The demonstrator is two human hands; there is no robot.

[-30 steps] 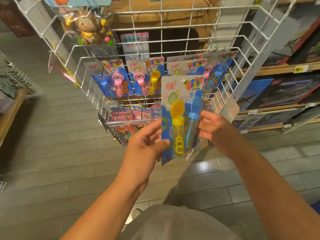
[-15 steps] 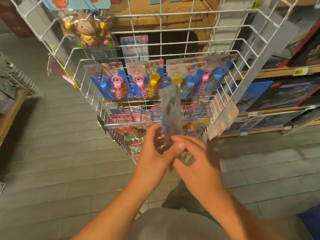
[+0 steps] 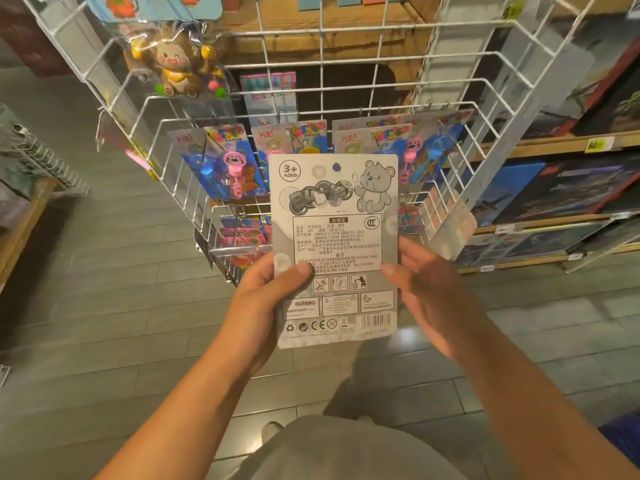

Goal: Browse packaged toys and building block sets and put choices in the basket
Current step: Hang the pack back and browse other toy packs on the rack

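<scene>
I hold a carded bubble-wand toy pack upright in front of me, its grey printed back facing me with a bear drawing, text and a barcode. My left hand grips its lower left edge, thumb pressed on the card. My right hand holds the right edge, thumb on the card face and fingers behind. Behind it, more of the same blue bubble-wand packs hang on the white wire rack.
A bagged plush monkey toy hangs at the rack's upper left. Small packaged toys fill the rack's lower tray. Wooden shelves with boxed sets run along the right. A wire bin stands at the left. Grey tiled floor below.
The pack was turned over: a second ago its colourful front faced me, then it was edge-on, and now its grey back faces me. Both hands shifted their hold on its edges.
</scene>
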